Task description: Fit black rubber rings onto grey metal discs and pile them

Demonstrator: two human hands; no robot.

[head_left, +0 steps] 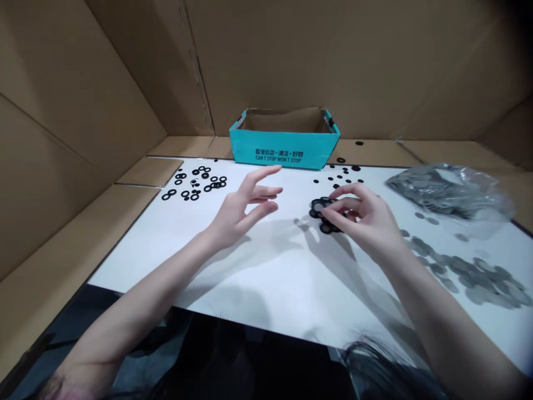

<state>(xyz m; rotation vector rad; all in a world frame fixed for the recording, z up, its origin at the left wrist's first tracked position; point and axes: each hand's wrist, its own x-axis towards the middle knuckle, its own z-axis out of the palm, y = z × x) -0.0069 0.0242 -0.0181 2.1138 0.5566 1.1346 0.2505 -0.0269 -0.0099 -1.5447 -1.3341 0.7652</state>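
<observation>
My right hand (360,216) is over a small cluster of black rings (327,228), some with grey centres. Its thumb and a finger are pinched together at a thin round grey disc (318,207) at the edge of this cluster; the fingers hide part of the pile. To the left, my left hand (250,208) hovers above the white table surface (266,261), fingers apart and holding nothing. Loose black rings (195,196) lie scattered beyond it at the far left. Many grey discs (462,266) are spread beside my right forearm.
A turquoise open box (285,149) stands at the back middle. Small black discs (339,177) lie in front of its right side. A clear plastic bag (449,189) of grey discs rests at the right. Cardboard walls (333,61) enclose the back and sides.
</observation>
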